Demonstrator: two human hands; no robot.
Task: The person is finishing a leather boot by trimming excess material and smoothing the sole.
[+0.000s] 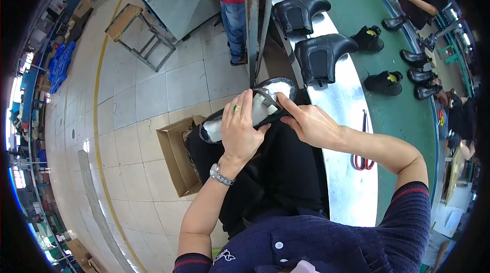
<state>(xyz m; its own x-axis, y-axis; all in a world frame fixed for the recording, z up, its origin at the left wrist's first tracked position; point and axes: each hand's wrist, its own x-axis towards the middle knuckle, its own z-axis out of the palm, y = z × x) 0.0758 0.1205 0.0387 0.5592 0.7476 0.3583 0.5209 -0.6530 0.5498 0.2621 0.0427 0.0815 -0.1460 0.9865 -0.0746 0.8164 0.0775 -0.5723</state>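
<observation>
A black boot [279, 87] lies across my lap with its pale underside up and black upper leather folded around the edge. My left hand [239, 132] is closed over its middle, fingers across the underside and thumb at the near side. My right hand [312, 124] grips the boot's near edge, its fingertips pressed at the right part of the underside. A narrow grey strip [265, 97] crosses the underside between the hands; whether it is loose or fixed I cannot tell. The fingers hide part of the boot.
Two black boots [322, 54] and red-handled scissors [363, 162] lie on the metal bench [347, 196] at right. Several more boots stand on the green table [357, 74]. A cardboard box [176, 158] sits left of my legs. A metal post [252, 22] rises ahead.
</observation>
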